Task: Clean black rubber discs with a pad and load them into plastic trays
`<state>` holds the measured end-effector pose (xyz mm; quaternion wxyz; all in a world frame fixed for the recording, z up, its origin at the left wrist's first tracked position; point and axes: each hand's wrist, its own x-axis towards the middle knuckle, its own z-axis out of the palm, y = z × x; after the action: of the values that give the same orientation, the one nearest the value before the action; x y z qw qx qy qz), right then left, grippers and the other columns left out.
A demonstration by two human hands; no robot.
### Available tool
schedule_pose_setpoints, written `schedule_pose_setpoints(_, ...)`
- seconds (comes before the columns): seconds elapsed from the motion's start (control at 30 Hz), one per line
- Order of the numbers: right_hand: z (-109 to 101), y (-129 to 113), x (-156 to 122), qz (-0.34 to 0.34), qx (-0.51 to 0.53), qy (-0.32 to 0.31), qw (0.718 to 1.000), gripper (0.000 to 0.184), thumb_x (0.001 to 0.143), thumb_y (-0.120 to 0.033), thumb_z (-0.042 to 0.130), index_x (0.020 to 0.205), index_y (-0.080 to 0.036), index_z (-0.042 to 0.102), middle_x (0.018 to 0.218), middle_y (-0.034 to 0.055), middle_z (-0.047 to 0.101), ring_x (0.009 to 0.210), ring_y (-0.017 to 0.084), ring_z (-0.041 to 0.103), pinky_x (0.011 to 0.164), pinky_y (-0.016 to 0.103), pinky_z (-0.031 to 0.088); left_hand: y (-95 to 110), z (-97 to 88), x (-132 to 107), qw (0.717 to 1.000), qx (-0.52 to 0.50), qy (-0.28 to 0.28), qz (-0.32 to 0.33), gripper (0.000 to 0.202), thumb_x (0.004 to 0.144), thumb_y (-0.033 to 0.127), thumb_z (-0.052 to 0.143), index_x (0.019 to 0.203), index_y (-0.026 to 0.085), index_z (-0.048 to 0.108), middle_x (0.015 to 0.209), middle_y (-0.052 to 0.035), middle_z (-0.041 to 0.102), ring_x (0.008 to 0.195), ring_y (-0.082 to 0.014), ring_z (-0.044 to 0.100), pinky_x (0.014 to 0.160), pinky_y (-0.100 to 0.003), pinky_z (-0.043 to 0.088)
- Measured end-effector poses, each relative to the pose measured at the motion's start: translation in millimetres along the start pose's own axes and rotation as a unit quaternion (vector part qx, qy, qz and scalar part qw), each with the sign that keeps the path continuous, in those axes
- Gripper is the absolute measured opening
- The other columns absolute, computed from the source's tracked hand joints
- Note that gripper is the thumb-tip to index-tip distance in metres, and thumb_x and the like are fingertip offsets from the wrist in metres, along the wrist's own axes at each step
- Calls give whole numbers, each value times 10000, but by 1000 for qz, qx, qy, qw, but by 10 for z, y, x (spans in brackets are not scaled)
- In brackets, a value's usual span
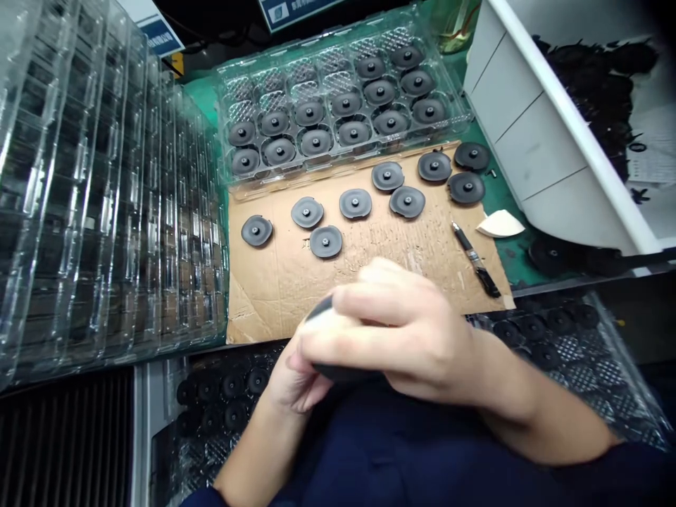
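Note:
Near my body, my left hand (pixel 298 380) is closed around the edge of a black disc (pixel 343 373), much of which the hands hide. My right hand (pixel 401 331) lies over it, fingers bent and blurred by motion. Between its fingers shows a white pad (pixel 328 321), pressed against the disc's face. Beyond the hands, several dark grey discs with a small centre hub, such as this loose disc (pixel 326 241), lie on a cardboard sheet (pixel 269 296). A clear plastic tray (pixel 338 151) behind them holds rows of similar discs, with bare pockets towards its back left.
Stacked clear trays (pixel 110 197) rise at the left. A white bin (pixel 528 134) with black parts stands right. A pen (pixel 475 260) and a white wedge-shaped pad (pixel 501 224) lie at the right. Below the table edge are more trays, including a lower right tray (pixel 596 352).

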<state>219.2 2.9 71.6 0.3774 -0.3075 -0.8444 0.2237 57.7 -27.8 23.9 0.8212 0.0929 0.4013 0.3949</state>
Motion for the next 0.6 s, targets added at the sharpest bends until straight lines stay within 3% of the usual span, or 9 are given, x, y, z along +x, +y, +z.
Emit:
schedule_pose_setpoints(0.07,7,160,13,2,67,-17,998,303,956,-132,409,972,-174,709,811,36,649,758,129,574,702,252,452,16,1,-2,999,0,-39,-6,558,518,372,875,1013,180,705,902,-32,735,880,-205,688,807,-247,552)
schedule_pose_setpoints(0.13,44,321,-96,101,47,34,993,262,928,-105,459,1016,-176,695,892,46,672,827,129,605,734,240,469,31,-24,-1,997,-18,-70,-10,550,518,389,870,1010,204,708,963,-32,742,890,-209,702,814,-246,551)
schedule_pose_setpoints(0.2,143,472,-319,216,-2,97,972,242,918,-128,498,1060,-192,683,915,44,681,814,138,612,719,254,479,40,-59,6,996,-44,-82,-18,543,527,395,863,1026,249,707,1025,-19,743,923,-218,707,817,-249,554)
schedule_pose_setpoints(0.3,375,666,-725,291,-10,71,954,241,918,-176,503,1076,-204,683,866,39,688,769,150,623,693,274,498,44,-89,28,993,-62,-91,-33,503,533,402,854,997,264,715,1037,-6,744,929,-214,710,796,-242,560)
schedule_pose_setpoints(0.37,484,739,-895,295,-3,34,955,229,906,-181,511,1025,-205,706,807,36,691,750,164,630,688,293,505,44,-84,45,993,-66,-92,-44,493,534,412,848,983,259,715,1040,-5,741,924,-206,710,787,-237,560)
schedule_pose_setpoints(0.43,474,716,-894,298,-9,30,954,220,899,-185,523,1005,-200,714,765,36,683,739,177,621,691,311,496,40,-67,60,992,-64,-94,-47,498,543,403,848,999,260,711,1044,-6,738,928,-200,708,795,-233,555)
schedule_pose_setpoints(0.53,271,477,-596,284,-12,95,954,245,915,-163,514,1098,-195,674,849,40,682,793,162,601,724,300,462,10,-46,72,994,-51,-86,-48,554,512,418,860,1021,262,708,1022,-5,742,919,-204,705,821,-253,553)
schedule_pose_setpoints(0.6,126,261,-336,180,5,112,977,272,923,-124,487,1110,-218,662,912,23,693,810,141,592,746,292,427,-28,-53,73,997,-28,-51,-59,595,454,463,868,990,248,720,980,0,746,908,-200,698,830,-254,551)
